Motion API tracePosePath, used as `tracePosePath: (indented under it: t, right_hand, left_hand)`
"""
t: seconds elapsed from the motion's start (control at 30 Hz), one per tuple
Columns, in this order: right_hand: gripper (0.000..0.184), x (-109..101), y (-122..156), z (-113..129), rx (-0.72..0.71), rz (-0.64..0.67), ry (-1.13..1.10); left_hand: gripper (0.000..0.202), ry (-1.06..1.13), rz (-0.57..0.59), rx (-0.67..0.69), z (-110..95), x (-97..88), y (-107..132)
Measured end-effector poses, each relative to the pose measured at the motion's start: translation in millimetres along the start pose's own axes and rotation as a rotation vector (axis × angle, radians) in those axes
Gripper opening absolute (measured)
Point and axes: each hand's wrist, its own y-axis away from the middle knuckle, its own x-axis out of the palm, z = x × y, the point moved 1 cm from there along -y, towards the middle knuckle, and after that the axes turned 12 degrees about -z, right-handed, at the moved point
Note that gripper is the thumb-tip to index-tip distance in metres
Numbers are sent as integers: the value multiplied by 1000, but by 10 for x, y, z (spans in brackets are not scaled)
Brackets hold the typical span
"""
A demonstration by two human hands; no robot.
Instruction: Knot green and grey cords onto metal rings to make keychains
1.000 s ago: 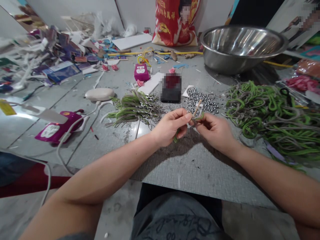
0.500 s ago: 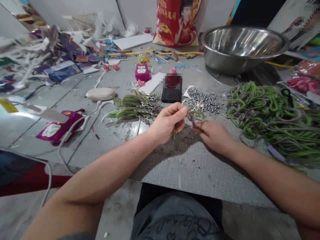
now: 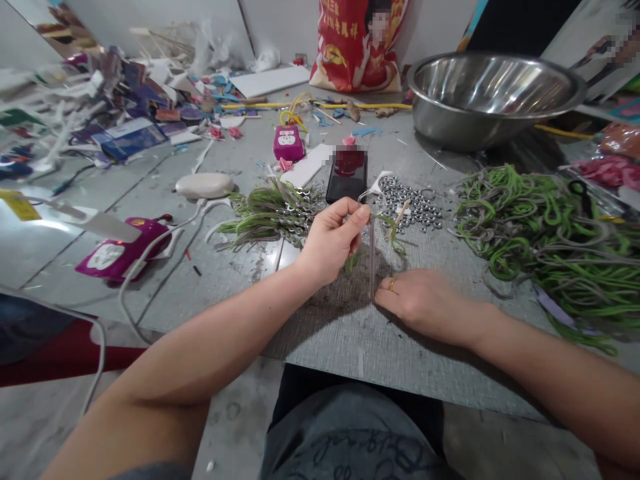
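Note:
Between my two hands a grey cord (image 3: pixel 371 260) is stretched nearly straight. My left hand (image 3: pixel 336 237) pinches its upper end between thumb and fingers, and green cord (image 3: pixel 395 237) hangs out on either side of that hand. Lower down, my right hand (image 3: pixel 420 303) is closed on the cord's lower end, close above the table. Whether a metal ring sits inside the left pinch is hidden. Behind my hands lie many small metal rings (image 3: pixel 417 207). To the left is a bundle of green and grey cords fitted with rings (image 3: pixel 265 217).
A heap of loose green and grey cords (image 3: pixel 550 247) covers the right side. A steel bowl (image 3: pixel 495 100) stands at the back right beside a red bag (image 3: pixel 357 47). A phone (image 3: pixel 347 177), purple power sockets (image 3: pixel 117 250) and a white cable (image 3: pixel 150 250) lie around; scraps (image 3: pixel 130 100) are piled back left.
My right hand has moved down and toward me, drawing the grey cord out long. My left hand keeps its pinch near the same place. The view has shifted slightly.

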Motion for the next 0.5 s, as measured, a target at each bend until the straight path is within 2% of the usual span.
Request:
tracePosePath:
  t: [0.27, 0.5]
  right_hand:
    - [24, -77, -36, 111, -112, 26, -20]
    - [19, -17, -32, 176, -144, 51, -17]
  left_hand:
    - [22, -129, -38, 101, -8, 18, 42]
    - [24, -115, -15, 48, -7, 46, 63]
